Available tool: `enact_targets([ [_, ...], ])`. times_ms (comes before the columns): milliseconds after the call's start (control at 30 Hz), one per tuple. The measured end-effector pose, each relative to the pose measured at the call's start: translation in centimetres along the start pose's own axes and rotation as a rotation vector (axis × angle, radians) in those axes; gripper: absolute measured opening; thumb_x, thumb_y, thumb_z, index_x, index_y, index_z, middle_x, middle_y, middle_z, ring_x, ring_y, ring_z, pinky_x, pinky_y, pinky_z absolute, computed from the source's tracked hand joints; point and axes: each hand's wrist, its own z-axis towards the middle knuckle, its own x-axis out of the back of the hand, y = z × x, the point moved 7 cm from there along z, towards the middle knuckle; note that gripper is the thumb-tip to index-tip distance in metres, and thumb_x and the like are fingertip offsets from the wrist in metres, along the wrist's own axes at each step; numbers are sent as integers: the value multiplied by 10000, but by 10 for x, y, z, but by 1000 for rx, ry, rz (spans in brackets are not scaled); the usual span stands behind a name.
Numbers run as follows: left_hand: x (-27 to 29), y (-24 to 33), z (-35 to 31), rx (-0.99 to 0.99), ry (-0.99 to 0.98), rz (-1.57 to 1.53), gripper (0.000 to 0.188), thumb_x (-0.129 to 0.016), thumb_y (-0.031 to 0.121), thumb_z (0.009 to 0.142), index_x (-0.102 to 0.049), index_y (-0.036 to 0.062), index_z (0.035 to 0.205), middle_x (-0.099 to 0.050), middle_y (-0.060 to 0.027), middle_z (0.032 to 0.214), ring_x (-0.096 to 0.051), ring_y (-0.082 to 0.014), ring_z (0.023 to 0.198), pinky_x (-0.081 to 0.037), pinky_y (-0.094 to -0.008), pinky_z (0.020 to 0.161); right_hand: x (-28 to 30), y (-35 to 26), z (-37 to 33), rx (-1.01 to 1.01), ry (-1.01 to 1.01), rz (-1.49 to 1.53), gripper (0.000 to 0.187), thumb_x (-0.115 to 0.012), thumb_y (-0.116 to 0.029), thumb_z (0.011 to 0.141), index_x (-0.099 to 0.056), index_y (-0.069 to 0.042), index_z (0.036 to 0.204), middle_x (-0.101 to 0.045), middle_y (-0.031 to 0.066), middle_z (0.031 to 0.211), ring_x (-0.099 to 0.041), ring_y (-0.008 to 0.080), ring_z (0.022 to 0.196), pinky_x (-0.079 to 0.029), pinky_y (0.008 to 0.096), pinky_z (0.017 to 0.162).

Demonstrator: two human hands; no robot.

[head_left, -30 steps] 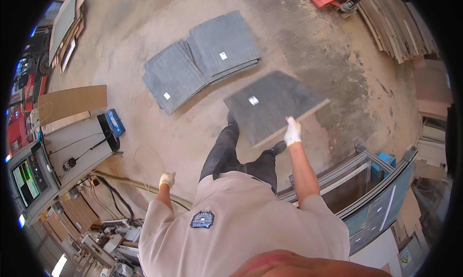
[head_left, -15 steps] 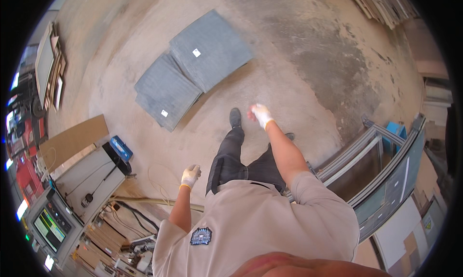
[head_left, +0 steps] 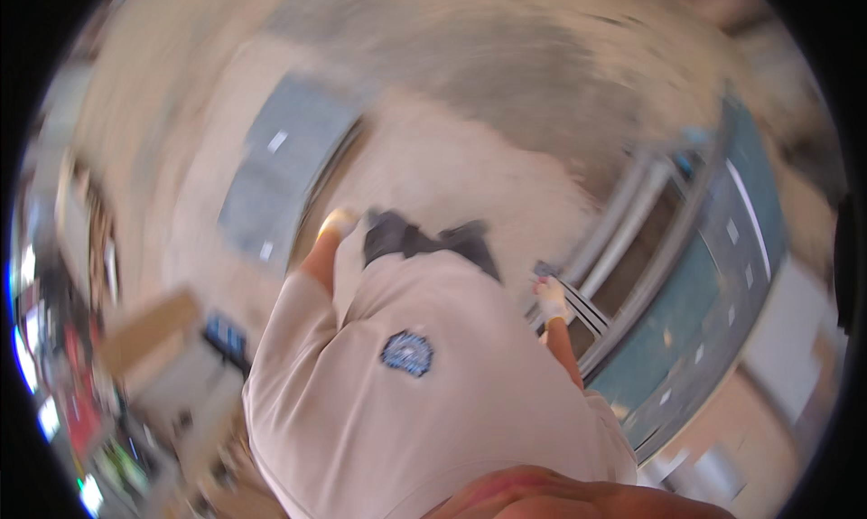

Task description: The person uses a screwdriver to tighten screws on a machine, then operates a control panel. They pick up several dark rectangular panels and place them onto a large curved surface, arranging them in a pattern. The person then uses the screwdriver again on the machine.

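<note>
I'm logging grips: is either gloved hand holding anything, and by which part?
Nothing shows in the left white-gloved hand. The right white-gloved hand overlaps the grey metal frame in view; blur hides any grip.

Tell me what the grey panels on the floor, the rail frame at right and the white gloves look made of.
Grey panels: possibly faced wood board, apparently matt; flat and even-toned, but blur hides any grain.
Rail frame: likely metal, dull and silvery-grey, in straight-sided bars.
White gloves: probably fabric, matt, with yellowish cuffs; blur hides the weave.
</note>
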Motion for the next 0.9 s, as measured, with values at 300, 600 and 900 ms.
enact_targets([
  [300,81,440,220,-75,-495,-312,283,-560,206,974,-664,19,1160,-735,-139,901,-721,-282,651,-576,-426,573,183,70,-100,-242,1154,450,280,-569,-151,942,-662,-23,1173,-752,183,1120,-709,361,1085,-543,425,936],
  [600,99,983,258,-691,-616,-443,462,-644,211,992,-539,12,1396,-681,-187,1209,-735,-246,857,-607,-392,676,298,116,-56,-475,1120,567,392,-607,-128,904,-655,-33,1281,-698,207,1255,-659,375,1183,-514,435,1034],
  [900,123,1392,291,-1372,285,499,565,-670,355,932,-518,61,1390,-575,-167,1412,-597,-385,1208,-450,-496,1041,559,100,202,-612,952,174,688,-683,-262,862,-488,-41,1484,-458,200,1577,-372,397,1493,-339,510,1197],
])
